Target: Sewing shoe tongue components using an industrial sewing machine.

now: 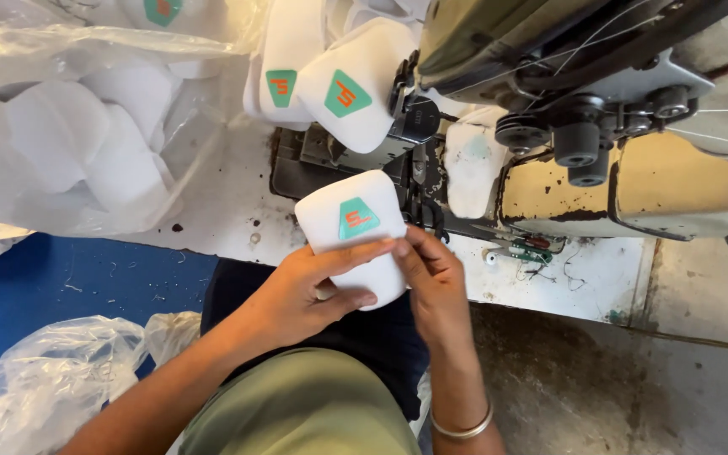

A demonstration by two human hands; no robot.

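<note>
White padded fabric piece (351, 232) in both my hands.
My left hand (309, 291) wraps its lower half; my right hand (431, 282) pinches the edge.

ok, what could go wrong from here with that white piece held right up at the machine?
1. Both hands, left hand and right hand, hold the white padded piece close to the sewing machine head; fingers could get caught if it runs.
2. Loose thread across the machine could snag.
3. Finished pieces hang beside the head and might be dragged in.
</note>
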